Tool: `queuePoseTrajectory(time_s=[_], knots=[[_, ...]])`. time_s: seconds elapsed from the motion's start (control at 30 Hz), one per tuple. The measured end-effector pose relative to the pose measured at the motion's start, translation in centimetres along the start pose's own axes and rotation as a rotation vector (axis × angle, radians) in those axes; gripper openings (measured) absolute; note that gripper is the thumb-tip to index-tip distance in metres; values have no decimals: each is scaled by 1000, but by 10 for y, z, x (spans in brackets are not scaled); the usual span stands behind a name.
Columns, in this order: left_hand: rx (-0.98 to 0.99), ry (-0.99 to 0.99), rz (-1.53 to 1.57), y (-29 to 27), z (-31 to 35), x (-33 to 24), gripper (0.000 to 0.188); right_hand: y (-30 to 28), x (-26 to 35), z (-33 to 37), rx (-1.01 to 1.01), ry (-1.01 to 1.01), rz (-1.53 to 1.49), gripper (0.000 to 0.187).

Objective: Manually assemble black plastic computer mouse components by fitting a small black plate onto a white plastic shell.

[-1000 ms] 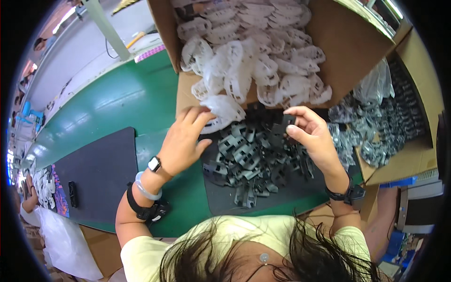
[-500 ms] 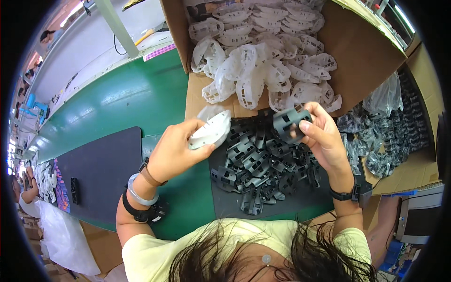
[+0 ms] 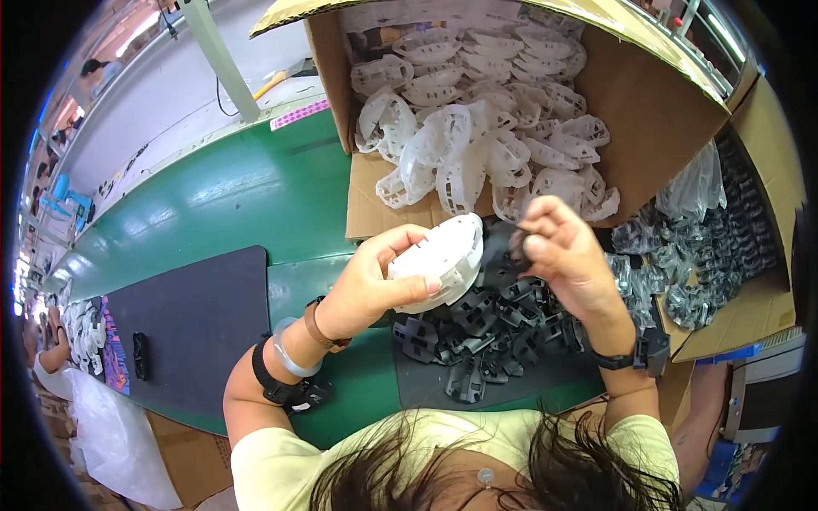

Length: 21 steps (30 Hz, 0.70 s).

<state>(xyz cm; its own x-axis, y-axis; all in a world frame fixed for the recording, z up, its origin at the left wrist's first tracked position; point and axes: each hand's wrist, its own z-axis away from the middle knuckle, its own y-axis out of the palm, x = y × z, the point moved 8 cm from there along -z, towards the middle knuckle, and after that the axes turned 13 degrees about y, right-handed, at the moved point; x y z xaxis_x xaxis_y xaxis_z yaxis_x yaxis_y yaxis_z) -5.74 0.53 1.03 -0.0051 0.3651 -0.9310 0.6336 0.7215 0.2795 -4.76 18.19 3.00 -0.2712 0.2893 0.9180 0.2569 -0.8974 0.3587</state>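
Observation:
My left hand (image 3: 360, 292) grips a white curved plastic shell (image 3: 450, 255) with slots along its wall, thumb on the near side. Just right of it, my right hand (image 3: 569, 260) pinches a dark plastic piece (image 3: 501, 254), smeared by motion. The dark piece is close to the shell's right end; whether they touch I cannot tell. Below both hands lies a heap of black slotted plastic parts (image 3: 477, 341) on a dark mat (image 3: 417, 387).
Beyond my hands, an open cardboard box (image 3: 656, 111) on its side holds many white shells (image 3: 469, 145). Bagged black parts (image 3: 690, 255) fill another carton at right. On the green table (image 3: 221, 192), a black mat (image 3: 196, 324) lies at left with a small black object (image 3: 140, 356).
My left hand has moved right with the white shell, now more upright. My right hand has turned and come lower and nearer to it with the dark piece. The view has shifted slightly.

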Motion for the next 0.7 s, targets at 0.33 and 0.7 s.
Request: queuePoseTrajectory(time_s=[0.33,0.7], knots=[[42,246,112,13,-16,-29,66,22,14,-26,26,-32,-46,22],[104,-1,-257,-11,-17,2,39,-28,-3,-34,-143,135,526,29]])
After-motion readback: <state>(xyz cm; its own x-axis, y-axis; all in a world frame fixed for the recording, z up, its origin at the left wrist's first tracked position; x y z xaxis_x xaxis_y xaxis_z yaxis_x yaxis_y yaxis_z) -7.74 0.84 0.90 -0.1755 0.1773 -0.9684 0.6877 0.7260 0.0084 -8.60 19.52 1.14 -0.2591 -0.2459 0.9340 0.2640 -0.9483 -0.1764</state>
